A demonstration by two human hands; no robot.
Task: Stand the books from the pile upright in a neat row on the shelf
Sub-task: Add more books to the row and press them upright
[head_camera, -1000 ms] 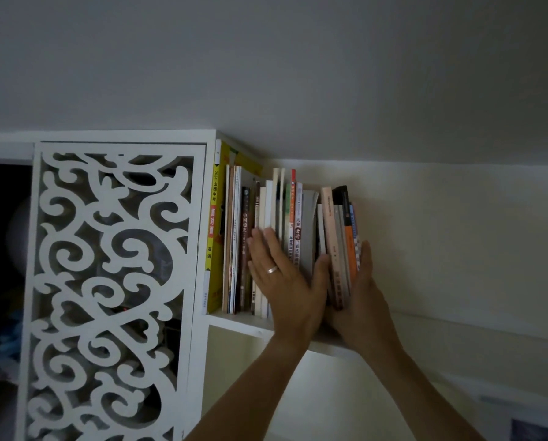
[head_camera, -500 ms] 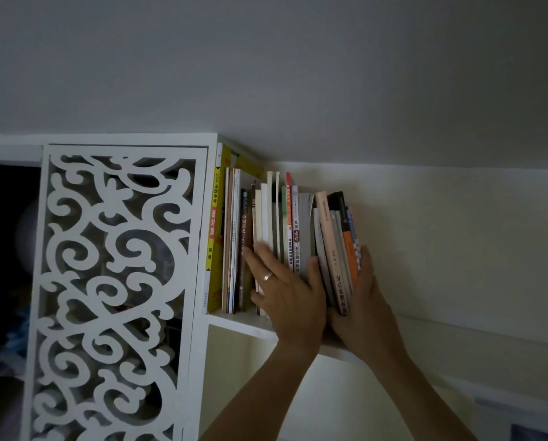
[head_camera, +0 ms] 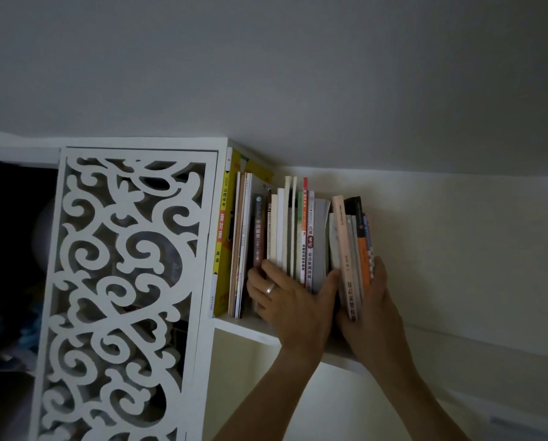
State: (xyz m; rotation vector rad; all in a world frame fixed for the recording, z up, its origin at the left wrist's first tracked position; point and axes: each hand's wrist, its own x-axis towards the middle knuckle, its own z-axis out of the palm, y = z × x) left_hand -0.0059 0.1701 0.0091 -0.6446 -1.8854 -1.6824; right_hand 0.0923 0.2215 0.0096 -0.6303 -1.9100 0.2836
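Since earlier: left hand (head_camera: 293, 305) slid lower, fingers flat on the spines; right hand (head_camera: 369, 308) curls round the end books (head_camera: 350, 262) on the shelf (head_camera: 244, 327) (thin, floppy paperbacks; best squeezed low, from both sides).

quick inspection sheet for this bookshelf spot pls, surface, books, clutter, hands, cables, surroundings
surface: white shelf board, its bare front edge showing left of the hands.
job's things: row of paperback books standing on the board, tall yellow book at the left end against the cabinet side; the right-hand few, orange-spined book among them, lean left.
clutter: nothing seen on the board; dim shapes behind the panel, cannot tell what.
grippers: left hand, ring on one finger, lies across the lower spines mid-row; right hand cups the row's right end.
cables: nothing seen.
surroundings: white scroll-cut lattice panel on the left, pale wall, grey ceiling.
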